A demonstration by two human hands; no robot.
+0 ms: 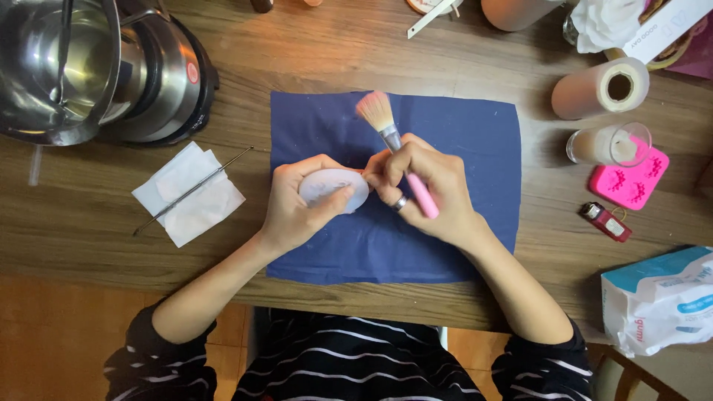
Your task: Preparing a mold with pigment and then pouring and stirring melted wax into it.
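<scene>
Over a blue cloth (460, 148) that shields the wooden table (334, 59), my left hand (293, 212) closes around a pale oval mould (334, 189), tilting it up, while my right hand (427, 189) clasps a pink-handled brush (390, 137), bristles raised clear.

Wooden table (356, 59), orange-brown floor (67, 327)

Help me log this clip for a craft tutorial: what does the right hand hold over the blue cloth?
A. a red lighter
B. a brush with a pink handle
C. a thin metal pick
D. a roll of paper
B: the right hand grips a brush with a pink handle and pale bristles pointing away, while the left hand holds a small white oval piece above the blue cloth.
</scene>
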